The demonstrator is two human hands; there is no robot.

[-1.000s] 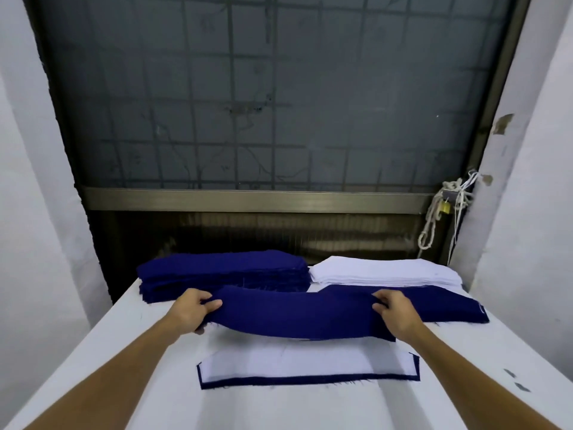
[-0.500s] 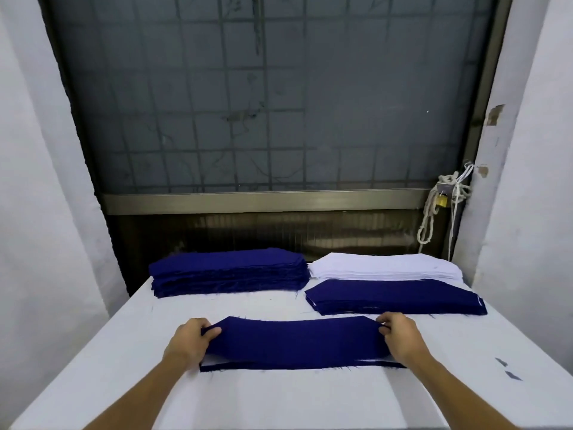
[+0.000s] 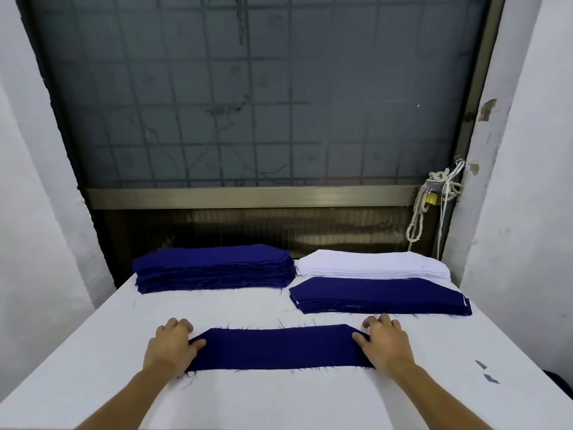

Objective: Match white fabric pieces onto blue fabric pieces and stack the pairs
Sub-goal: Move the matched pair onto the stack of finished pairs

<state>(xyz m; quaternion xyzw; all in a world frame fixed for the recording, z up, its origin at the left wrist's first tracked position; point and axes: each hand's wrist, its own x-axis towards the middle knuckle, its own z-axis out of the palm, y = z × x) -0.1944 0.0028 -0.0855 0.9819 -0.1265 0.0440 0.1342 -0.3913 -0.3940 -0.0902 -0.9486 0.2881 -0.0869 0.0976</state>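
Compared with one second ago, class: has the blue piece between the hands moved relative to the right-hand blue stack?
Yes. The blue piece came down and nearer the camera, clear of the right-hand blue stack, and now lies flat.

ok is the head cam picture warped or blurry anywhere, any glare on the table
Head view: wide-angle bend, the window frame leans outward at the sides; soft light, no glare on the table, a sheen on the metal rail; the blue piece is sharp, frayed threads showing.
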